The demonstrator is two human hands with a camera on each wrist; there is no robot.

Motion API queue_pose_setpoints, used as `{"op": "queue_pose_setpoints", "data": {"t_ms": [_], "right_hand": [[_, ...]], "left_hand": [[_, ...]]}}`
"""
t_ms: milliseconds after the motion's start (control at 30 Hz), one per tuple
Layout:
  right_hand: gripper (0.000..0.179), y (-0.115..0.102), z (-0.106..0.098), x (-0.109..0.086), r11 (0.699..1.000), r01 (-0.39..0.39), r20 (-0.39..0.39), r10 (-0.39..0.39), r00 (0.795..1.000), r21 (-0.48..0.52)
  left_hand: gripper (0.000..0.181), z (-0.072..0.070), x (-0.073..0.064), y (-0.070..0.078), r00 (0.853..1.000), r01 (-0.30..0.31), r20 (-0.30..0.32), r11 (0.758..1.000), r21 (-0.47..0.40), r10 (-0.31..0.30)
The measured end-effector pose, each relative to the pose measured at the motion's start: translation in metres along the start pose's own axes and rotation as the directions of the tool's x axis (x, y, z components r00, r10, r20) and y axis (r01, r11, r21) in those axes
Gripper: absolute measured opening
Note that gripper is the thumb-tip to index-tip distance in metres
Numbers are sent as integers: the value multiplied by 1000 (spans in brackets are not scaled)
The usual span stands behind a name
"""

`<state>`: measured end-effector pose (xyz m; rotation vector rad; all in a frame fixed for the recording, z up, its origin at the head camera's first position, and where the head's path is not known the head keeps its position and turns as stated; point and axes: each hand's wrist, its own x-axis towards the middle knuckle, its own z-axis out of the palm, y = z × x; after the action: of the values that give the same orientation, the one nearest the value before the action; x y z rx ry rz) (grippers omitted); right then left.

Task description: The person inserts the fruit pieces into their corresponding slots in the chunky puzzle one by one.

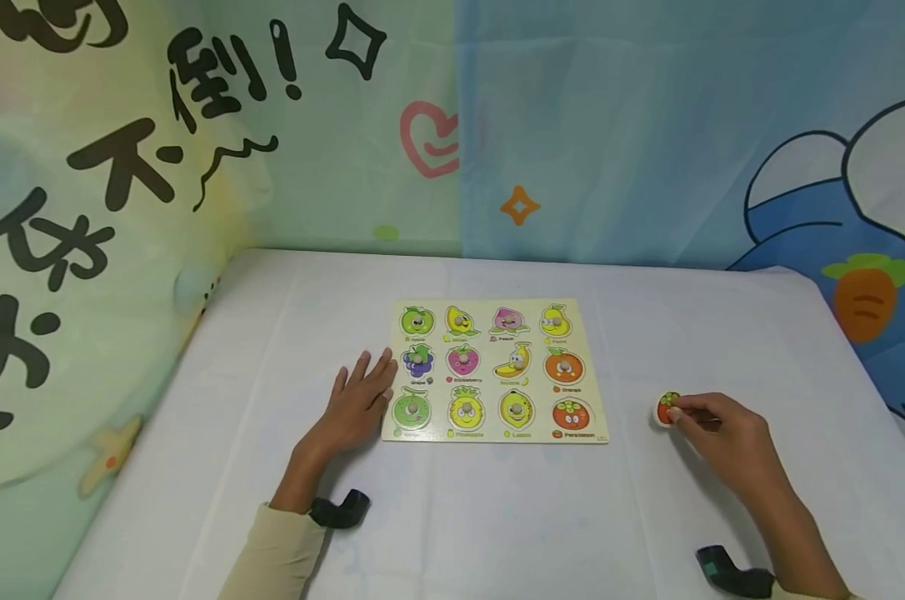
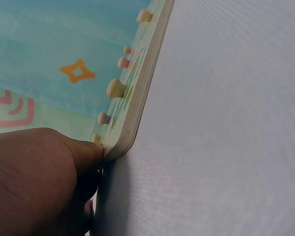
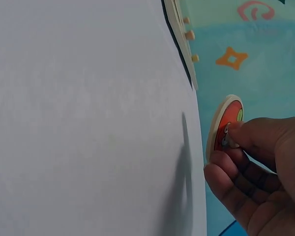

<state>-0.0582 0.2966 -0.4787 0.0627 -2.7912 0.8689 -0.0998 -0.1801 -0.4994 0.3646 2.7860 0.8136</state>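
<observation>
On the white-covered table lies a wooden peg puzzle board (image 1: 495,429) with rows of fruit pictures, among them a persimmon, an orange and a banana. My left hand (image 1: 361,404) is spread flat at the board's left edge, fingers straight, its thumb touching the board's corner in the left wrist view. Off to the right of the board, my right hand (image 1: 730,437) pinches the knob of a round red persimmon puzzle piece (image 3: 226,115) between thumb and fingers. Green leaves top its picture. The piece is tilted on edge, above the cloth, with part of its face hidden by the fingers.
Wooden knobs (image 2: 116,88) stick up from the board's face. White cloth (image 1: 482,517) covers the table. A printed curtain (image 1: 610,125) with a carrot and large lettering hangs behind and to the left. Black straps (image 1: 340,508) sit at both wrists.
</observation>
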Motion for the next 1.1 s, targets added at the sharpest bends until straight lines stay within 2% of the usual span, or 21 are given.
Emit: {"op": "queue_pose_setpoints", "data": {"t_ms": [200, 367, 467, 633, 800, 933, 1100], "right_hand": [[19, -16, 9, 1, 999, 23, 13, -24, 1000, 39], [18, -24, 19, 0, 990, 71, -3, -71, 997, 120], [17, -29, 26, 1, 983, 70, 10, -72, 997, 167], [15, -40, 35, 3, 974, -33, 130, 3, 992, 226], [24, -54, 40, 9, 962, -123, 262, 57, 963, 243], [24, -62, 43, 13, 964, -129, 319, 51, 946, 231], [19, -69, 46, 17, 972, -110, 353, 30, 935, 207]], "left_hand": [[51, -1, 0, 1, 1000, 8, -6, 1000, 10, -8], [51, -1, 0, 2, 1000, 5, -7, 1000, 8, -5], [51, 0, 1, 2, 1000, 6, -5, 1000, 7, -6], [51, 0, 1, 2, 1000, 10, -3, 1000, 5, -10], [51, 1, 1, 2, 1000, 10, -5, 1000, 7, -10], [51, 1, 1, 1, 1000, 5, -3, 1000, 6, -5], [51, 0, 1, 1, 1000, 1, -4, 1000, 8, -1]]}}
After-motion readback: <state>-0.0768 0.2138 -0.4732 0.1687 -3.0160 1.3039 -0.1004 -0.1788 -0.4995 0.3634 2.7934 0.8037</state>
